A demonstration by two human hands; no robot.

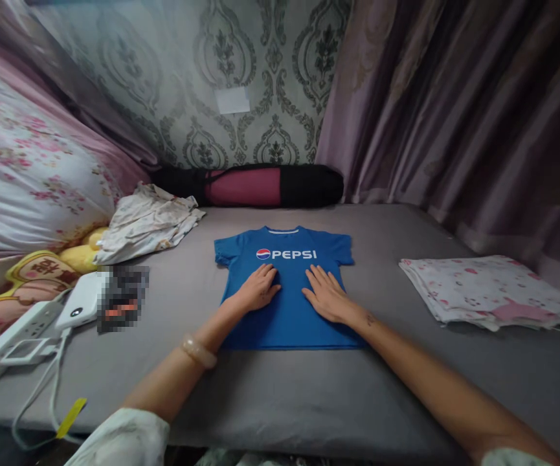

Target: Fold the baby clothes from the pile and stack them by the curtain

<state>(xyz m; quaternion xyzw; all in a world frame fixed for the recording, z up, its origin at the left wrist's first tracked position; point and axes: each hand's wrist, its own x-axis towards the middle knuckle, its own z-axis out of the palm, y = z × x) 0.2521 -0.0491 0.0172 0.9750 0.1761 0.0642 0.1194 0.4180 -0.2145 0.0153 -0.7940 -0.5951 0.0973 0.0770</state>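
Observation:
A blue T-shirt (289, 310) with a white PEPSI print lies spread flat, front side up, its collar away from me and its hem towards me. On the left half of its front, below the round logo, my left hand (259, 288) rests palm down with the fingers stretched out. My right hand (327, 294) lies flat on the right half, fingers spread. Neither hand grips any cloth. Both sleeves of the shirt point outward. A pale bangle (199, 351) circles my left wrist.
Grey sheet (280, 401) covers the bed. Folded printed cloth (493, 291) lies at right, crumpled cloth (151, 220) at left. A power strip (12, 349), white power bank (83, 298) and cables occupy the left edge. A black-and-maroon roll bag (243, 186) lies along the wall.

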